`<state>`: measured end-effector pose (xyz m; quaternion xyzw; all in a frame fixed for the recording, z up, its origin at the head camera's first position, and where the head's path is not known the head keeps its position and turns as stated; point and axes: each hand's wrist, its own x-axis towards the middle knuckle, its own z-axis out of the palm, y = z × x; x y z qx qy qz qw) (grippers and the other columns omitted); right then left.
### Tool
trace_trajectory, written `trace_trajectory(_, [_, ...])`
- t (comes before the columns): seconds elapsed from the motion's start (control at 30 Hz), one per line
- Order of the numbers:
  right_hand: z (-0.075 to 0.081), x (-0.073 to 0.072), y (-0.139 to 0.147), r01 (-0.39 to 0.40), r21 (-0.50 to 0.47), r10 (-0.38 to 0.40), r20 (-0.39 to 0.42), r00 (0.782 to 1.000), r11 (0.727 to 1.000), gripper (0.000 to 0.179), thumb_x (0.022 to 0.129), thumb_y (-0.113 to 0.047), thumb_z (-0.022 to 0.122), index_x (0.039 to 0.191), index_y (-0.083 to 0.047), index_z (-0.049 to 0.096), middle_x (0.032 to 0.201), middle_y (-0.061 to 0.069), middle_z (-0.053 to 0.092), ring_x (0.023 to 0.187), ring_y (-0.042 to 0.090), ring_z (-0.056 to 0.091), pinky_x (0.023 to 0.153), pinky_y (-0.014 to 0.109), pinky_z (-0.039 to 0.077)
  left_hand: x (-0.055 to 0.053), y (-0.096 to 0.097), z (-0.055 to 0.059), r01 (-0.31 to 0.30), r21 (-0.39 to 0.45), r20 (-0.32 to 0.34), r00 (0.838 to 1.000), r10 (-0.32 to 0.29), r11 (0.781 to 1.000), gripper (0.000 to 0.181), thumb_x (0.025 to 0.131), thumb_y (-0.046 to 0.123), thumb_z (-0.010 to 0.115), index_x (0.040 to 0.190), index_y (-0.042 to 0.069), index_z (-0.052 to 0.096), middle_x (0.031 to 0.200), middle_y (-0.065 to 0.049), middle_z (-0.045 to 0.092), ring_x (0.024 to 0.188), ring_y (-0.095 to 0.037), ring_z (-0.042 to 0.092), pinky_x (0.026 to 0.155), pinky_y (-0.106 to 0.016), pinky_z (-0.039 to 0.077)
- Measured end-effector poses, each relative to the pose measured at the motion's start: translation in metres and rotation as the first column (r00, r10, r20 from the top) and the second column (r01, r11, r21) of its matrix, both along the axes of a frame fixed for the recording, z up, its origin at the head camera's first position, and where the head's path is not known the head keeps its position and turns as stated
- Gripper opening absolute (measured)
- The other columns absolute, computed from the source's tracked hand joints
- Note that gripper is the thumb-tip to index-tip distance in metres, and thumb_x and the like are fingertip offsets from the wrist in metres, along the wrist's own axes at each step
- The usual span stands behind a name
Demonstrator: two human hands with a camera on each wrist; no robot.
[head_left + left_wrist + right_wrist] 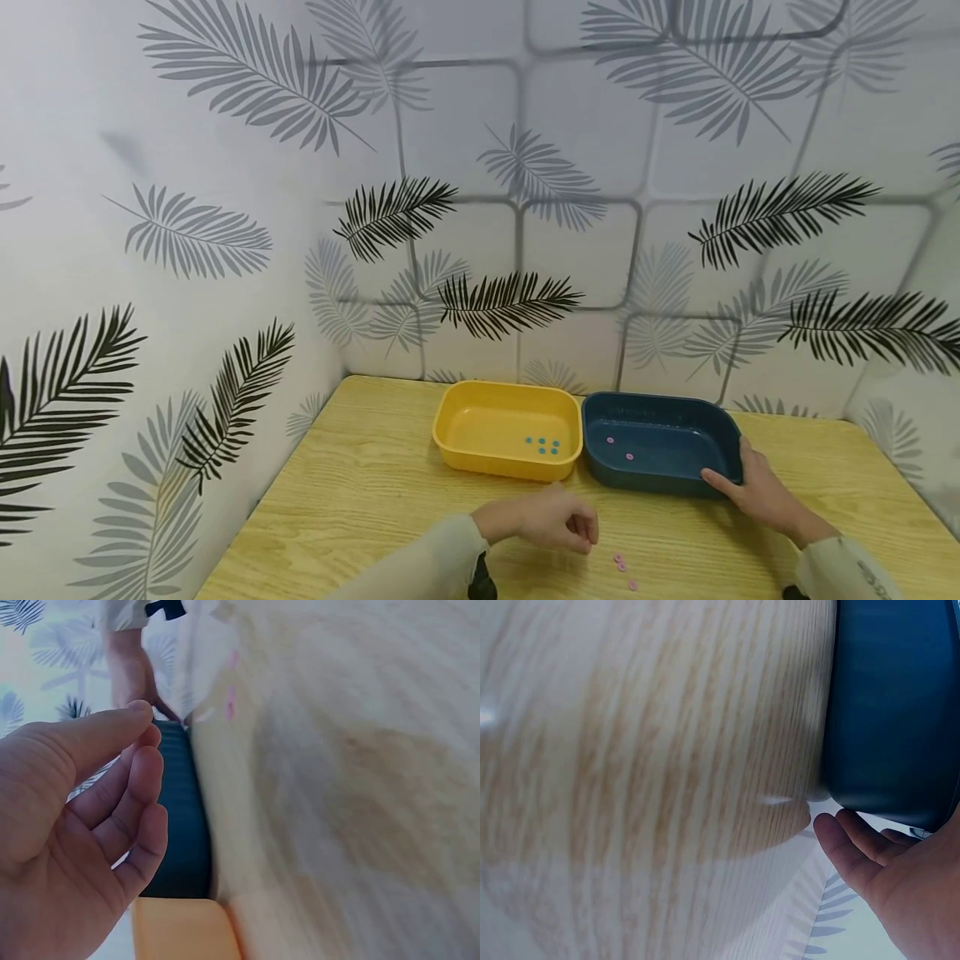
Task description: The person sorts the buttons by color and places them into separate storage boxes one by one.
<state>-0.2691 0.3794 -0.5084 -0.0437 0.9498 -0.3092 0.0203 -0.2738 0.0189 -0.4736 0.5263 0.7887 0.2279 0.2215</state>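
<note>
Well, the head view shows the left hand (549,520), fingers curled, near loose pink rings (622,567) toward the desk (360,467)'s near edge; the right hand (767,495) holds the blue tray (645,482) between thumb and fingers. From the left wrist, thumb meets forefinger, nothing visible between; a light pinch should suit such small rings. From the right wrist, fingers flank the tray; gentle pressure should steady it.

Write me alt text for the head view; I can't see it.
A person's right hand holds the near right corner of a blue tray with two pink rings inside; the left hand, fingers curled, is near three more on the table. A yellow tray holding five blue rings stands left of the blue one.
</note>
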Motion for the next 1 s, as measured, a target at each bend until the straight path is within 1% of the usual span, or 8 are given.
trace_trajectory(0.13, [0.0, 0.0, 0.0, 0.001, -0.002, -0.001, 0.007, 1.0, 1.0, 0.104, 0.094, -0.045, 0.054, 0.137, 0.02, -0.016, 0.136, 0.052, 0.001, 0.122, 0.065, 0.009, 0.093, 0.072, 0.02, -0.006, 0.001, 0.005, -0.022, 0.053, -0.021, 1.0, 0.023, 0.998, 0.006, 0.091, 0.014, 0.065, 0.094, 0.009, 0.067, 0.082, 0.011, 0.064, 0.073, 0.008, 0.055, 0.069, -0.009, 0.045])
trace_trajectory(0.27, [0.001, 0.0, 0.0, 0.002, 0.006, -0.002, 0.009, 1.0, 1.0, 0.105, 0.094, -0.045, 0.053, 0.137, 0.02, -0.016, 0.135, 0.052, 0.001, 0.122, 0.065, 0.011, 0.093, 0.071, 0.021, -0.013, 0.002, 0.009, -0.067, 0.116, 0.028, 0.998, 0.064, 0.991, 0.007, 0.091, 0.014, 0.065, 0.095, 0.009, 0.067, 0.083, 0.011, 0.064, 0.074, 0.006, 0.056, 0.071, -0.011, 0.046])
trace_trajectory(0.37, [0.0, 0.0, 0.001, -0.001, 0.004, 0.001, 0.012, 1.0, 1.0, 0.105, 0.095, -0.046, 0.053, 0.137, 0.02, -0.017, 0.135, 0.052, 0.001, 0.122, 0.066, 0.01, 0.092, 0.072, 0.02, -0.017, 0.002, 0.012, -0.109, 0.156, 0.069, 0.993, 0.1, 0.982, 0.007, 0.091, 0.015, 0.065, 0.094, 0.01, 0.067, 0.082, 0.012, 0.063, 0.073, 0.005, 0.057, 0.07, -0.012, 0.047])
trace_trajectory(0.53, [0.0, 0.0, 0.002, -0.002, -0.013, 0.002, 0.023, 1.0, 1.0, 0.104, 0.095, -0.046, 0.052, 0.137, 0.019, -0.017, 0.136, 0.052, -0.001, 0.122, 0.066, 0.009, 0.093, 0.072, 0.019, -0.021, 0.004, 0.019, -0.144, 0.216, 0.085, 0.988, 0.128, 0.966, 0.009, 0.091, 0.015, 0.065, 0.094, 0.008, 0.069, 0.082, 0.011, 0.064, 0.073, 0.005, 0.057, 0.071, -0.012, 0.048])
trace_trajectory(0.63, [0.0, 0.0, 0.001, -0.003, -0.014, 0.004, 0.021, 1.0, 1.0, 0.104, 0.095, -0.046, 0.052, 0.137, 0.019, -0.017, 0.136, 0.052, -0.001, 0.122, 0.065, 0.009, 0.093, 0.072, 0.019, -0.023, 0.005, 0.023, -0.157, 0.236, 0.075, 0.987, 0.143, 0.959, 0.01, 0.091, 0.015, 0.065, 0.095, 0.006, 0.069, 0.081, 0.011, 0.064, 0.072, 0.005, 0.057, 0.071, -0.012, 0.048])
trace_trajectory(0.73, [0.0, 0.0, 0.001, 0.0, -0.013, 0.001, 0.022, 1.0, 1.0, 0.104, 0.095, -0.046, 0.052, 0.137, 0.019, -0.018, 0.137, 0.051, -0.001, 0.123, 0.065, 0.008, 0.093, 0.072, 0.018, -0.025, 0.008, 0.026, -0.187, 0.242, 0.079, 0.982, 0.173, 0.952, 0.011, 0.091, 0.015, 0.065, 0.096, 0.007, 0.069, 0.08, 0.011, 0.064, 0.072, 0.003, 0.058, 0.069, -0.013, 0.048])
trace_trajectory(0.9, [0.0, 0.0, 0.0, 0.006, -0.009, -0.006, 0.028, 1.0, 1.0, 0.105, 0.095, -0.047, 0.052, 0.137, 0.019, -0.017, 0.137, 0.051, -0.001, 0.123, 0.065, 0.008, 0.094, 0.072, 0.018, -0.029, 0.013, 0.028, -0.249, 0.251, 0.121, 0.967, 0.225, 0.936, 0.011, 0.09, 0.013, 0.066, 0.096, 0.005, 0.07, 0.082, 0.004, 0.067, 0.074, -0.006, 0.062, 0.067, -0.015, 0.049])
trace_trajectory(1.0, [0.001, 0.0, 0.0, 0.007, -0.009, -0.006, 0.033, 0.999, 1.0, 0.105, 0.095, -0.047, 0.052, 0.137, 0.019, -0.017, 0.137, 0.051, -0.001, 0.123, 0.065, 0.008, 0.093, 0.072, 0.019, -0.031, 0.016, 0.029, -0.286, 0.251, 0.145, 0.956, 0.256, 0.925, 0.012, 0.09, 0.014, 0.066, 0.096, 0.005, 0.071, 0.083, 0.005, 0.068, 0.074, -0.007, 0.063, 0.066, -0.016, 0.049])
